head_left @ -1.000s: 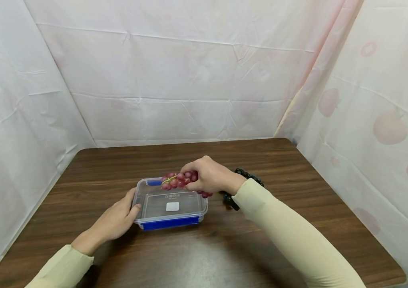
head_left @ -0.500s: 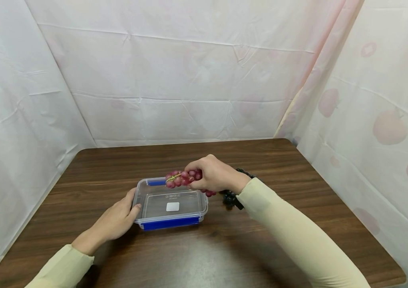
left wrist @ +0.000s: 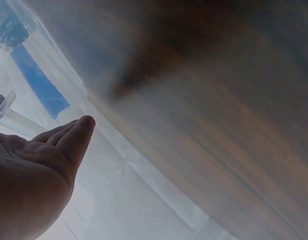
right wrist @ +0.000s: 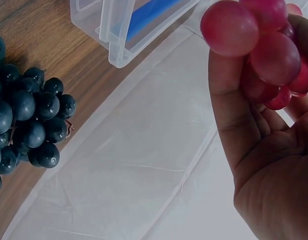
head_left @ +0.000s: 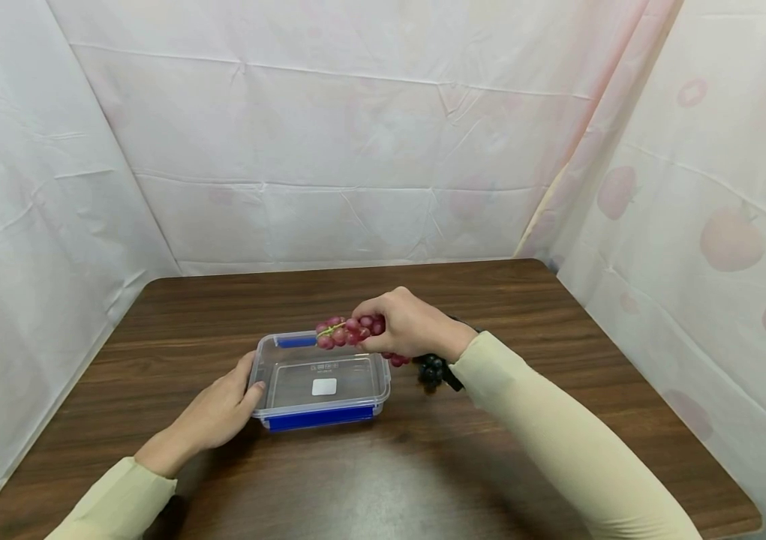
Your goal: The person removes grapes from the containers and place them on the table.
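Note:
A bunch of red grapes (head_left: 342, 333) with a green stem hangs over the far right part of a clear plastic food container (head_left: 349, 382). My right hand (head_left: 406, 326) grips the bunch around its middle, and some grapes show below the hand. In the right wrist view the red grapes (right wrist: 276, 57) lie between thumb and fingers. At the container's left end, my left hand (head_left: 220, 405) holds the wall, thumb at the rim and fingers along the outside. The container has blue clips and a white label inside on its floor.
A bunch of dark grapes (head_left: 431, 371) lies on the wooden table (head_left: 524, 457) right of the container, partly hidden behind my right wrist; more of these dark grapes (right wrist: 29, 117) shows in the right wrist view. Pale curtains (head_left: 355, 150) surround the table's back and sides.
My right hand has drifted slightly right and away from me with the red grapes, off the middle of the container. The left hand and the container have stayed in place.

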`<state>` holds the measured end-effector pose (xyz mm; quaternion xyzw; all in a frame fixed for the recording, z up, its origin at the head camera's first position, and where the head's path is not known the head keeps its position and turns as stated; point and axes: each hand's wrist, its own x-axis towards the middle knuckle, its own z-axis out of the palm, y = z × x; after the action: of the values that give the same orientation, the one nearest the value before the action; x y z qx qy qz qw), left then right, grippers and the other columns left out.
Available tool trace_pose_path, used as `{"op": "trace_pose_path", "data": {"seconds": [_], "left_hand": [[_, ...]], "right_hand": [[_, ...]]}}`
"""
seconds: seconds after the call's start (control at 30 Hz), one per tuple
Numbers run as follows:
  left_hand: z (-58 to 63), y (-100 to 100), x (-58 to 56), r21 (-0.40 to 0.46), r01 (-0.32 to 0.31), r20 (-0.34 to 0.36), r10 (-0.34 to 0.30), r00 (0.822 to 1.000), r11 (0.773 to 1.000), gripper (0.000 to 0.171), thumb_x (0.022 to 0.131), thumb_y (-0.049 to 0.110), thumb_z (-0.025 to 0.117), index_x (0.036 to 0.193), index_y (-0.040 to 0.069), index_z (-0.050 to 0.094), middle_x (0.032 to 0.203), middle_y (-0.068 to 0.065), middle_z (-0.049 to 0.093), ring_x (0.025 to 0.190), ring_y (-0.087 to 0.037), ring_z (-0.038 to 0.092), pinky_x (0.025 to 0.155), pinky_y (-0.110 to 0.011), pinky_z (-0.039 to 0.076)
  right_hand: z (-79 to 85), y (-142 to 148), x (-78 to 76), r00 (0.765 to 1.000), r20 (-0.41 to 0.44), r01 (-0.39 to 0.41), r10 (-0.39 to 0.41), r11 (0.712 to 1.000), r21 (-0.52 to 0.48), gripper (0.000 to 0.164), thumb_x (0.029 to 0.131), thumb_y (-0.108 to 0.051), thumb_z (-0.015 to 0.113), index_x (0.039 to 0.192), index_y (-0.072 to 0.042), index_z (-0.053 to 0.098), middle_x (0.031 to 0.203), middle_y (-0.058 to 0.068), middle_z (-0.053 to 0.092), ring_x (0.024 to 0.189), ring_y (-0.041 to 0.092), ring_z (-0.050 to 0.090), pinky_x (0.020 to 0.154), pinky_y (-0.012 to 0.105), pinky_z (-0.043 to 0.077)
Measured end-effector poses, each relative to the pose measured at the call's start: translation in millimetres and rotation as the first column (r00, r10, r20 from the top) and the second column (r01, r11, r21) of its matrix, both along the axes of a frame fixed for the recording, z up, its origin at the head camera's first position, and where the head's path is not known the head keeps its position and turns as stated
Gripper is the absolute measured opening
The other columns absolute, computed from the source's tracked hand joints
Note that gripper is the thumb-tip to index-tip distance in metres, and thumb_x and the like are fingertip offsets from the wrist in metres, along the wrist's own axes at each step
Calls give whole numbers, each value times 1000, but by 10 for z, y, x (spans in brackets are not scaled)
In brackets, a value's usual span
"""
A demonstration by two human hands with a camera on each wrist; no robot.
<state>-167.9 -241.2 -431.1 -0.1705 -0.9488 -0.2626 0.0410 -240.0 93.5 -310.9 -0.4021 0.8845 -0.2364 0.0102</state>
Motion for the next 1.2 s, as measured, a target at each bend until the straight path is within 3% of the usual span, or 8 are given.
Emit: {"op": "trace_pose_path", "data": {"seconds": [0.5,1.2], "left_hand": [[6,-4,3,0,-2,2,2,1000,1000,56,107,19,50,157,4,30,127,-18,66,111,-30,65,91,-57,50],[4,-5,6,5,0,2,0,1000,1000,55,107,19,49,157,4,31,126,-16,66,110,-29,65,91,-56,50]], "right_hand": [[-6,91,2,999,28,26,-26,1000,4,16,89,-21,78,105,-23,76,79,-8,65,63,9,59,58,26,50],[-45,253,28,1000,-20,23,-24,999,-37,14,87,-23,82,100,-22,77,76,-11,65,63,7,52,56,24,46]]}}
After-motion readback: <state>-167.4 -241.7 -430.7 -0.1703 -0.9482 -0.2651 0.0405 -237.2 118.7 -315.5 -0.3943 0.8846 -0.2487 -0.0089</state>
